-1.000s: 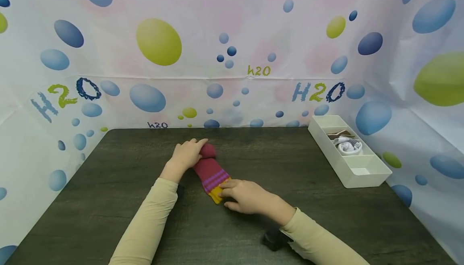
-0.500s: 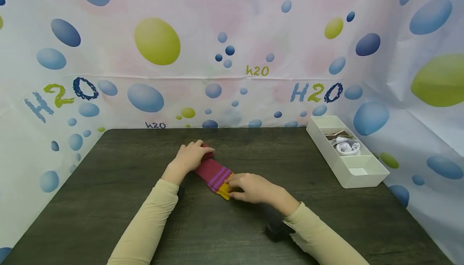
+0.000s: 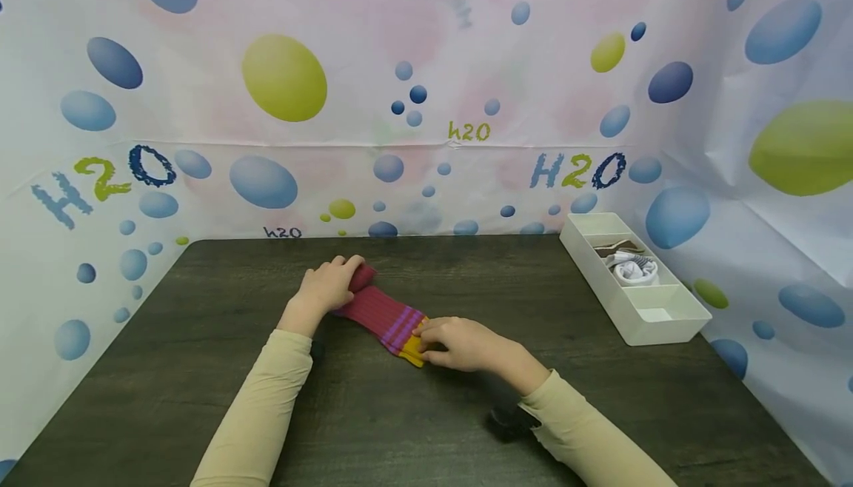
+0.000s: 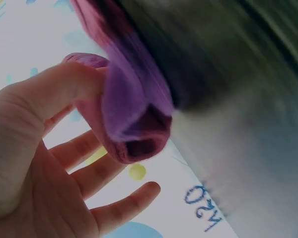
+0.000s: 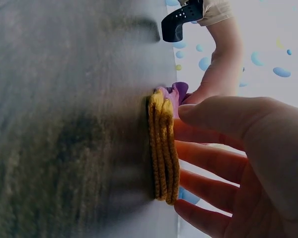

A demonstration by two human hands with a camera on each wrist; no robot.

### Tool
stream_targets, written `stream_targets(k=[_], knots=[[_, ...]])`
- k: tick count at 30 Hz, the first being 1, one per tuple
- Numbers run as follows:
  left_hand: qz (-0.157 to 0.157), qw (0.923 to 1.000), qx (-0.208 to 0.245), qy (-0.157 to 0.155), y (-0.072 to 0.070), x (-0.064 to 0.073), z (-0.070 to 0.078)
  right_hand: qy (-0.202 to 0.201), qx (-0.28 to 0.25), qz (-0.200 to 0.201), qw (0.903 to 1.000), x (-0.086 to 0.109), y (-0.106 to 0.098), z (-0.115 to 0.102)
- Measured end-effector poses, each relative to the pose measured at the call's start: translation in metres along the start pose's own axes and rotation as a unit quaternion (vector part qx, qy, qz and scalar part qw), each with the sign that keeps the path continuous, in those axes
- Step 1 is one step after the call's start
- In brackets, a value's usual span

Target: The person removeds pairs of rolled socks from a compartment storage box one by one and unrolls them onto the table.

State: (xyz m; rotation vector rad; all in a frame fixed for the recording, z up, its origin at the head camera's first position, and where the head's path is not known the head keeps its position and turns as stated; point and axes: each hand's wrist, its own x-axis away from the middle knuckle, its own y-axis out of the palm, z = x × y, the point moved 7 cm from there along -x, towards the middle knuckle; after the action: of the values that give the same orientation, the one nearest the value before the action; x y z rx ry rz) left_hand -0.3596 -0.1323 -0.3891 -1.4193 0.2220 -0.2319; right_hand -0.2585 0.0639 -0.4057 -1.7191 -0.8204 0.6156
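A pair of maroon knit socks (image 3: 376, 313) with purple stripes and yellow cuffs lies on the dark table, the far end rolled up. My left hand (image 3: 324, 287) holds the rolled end; in the left wrist view the thumb lies against the roll (image 4: 134, 109), with fingers behind it and the little finger free. At the yellow cuffs (image 5: 164, 148), my right hand (image 3: 456, 343) rests its extended fingertips on the upper side. Several cuff layers show stacked in the right wrist view.
A white divided box (image 3: 633, 309) stands at the table's right, with a rolled white sock (image 3: 635, 271) and brown items (image 3: 616, 248) in its compartments. A printed curtain (image 3: 426, 102) hangs behind the dark table (image 3: 373, 428).
The cuffs have swung right and slightly away with my right hand. My left hand moved a little right over the roll, then back left with it, and the socks lie more sideways.
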Motion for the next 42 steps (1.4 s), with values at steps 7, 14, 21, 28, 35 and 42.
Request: stream_targets(k=[7,14,21,28,35,42], knots=[[0.019,0.9994,-0.001,-0.031,-0.004,0.001,-0.024,0.003,0.001,-0.001,1.0000,-0.001,0.001,0.000],[0.105,0.9939,-0.025,0.024,-0.012,0.002,-0.015,0.012,0.005,-0.001,0.9999,0.000,0.002,0.001],[0.064,0.9971,-0.036,0.020,-0.007,0.001,-0.013,0.009,0.009,0.006,0.9999,0.000,0.001,0.002],[0.002,0.9995,-0.002,-0.032,0.000,0.001,-0.033,0.007,0.014,0.009,0.9998,0.000,0.002,0.001],[-0.021,0.9971,0.020,-0.071,0.001,0.006,-0.054,0.007,0.018,0.004,0.9998,0.000,0.003,0.001],[0.058,0.9983,0.002,-0.002,-0.011,0.002,-0.038,0.000,0.018,0.011,0.9998,0.001,0.002,0.000]])
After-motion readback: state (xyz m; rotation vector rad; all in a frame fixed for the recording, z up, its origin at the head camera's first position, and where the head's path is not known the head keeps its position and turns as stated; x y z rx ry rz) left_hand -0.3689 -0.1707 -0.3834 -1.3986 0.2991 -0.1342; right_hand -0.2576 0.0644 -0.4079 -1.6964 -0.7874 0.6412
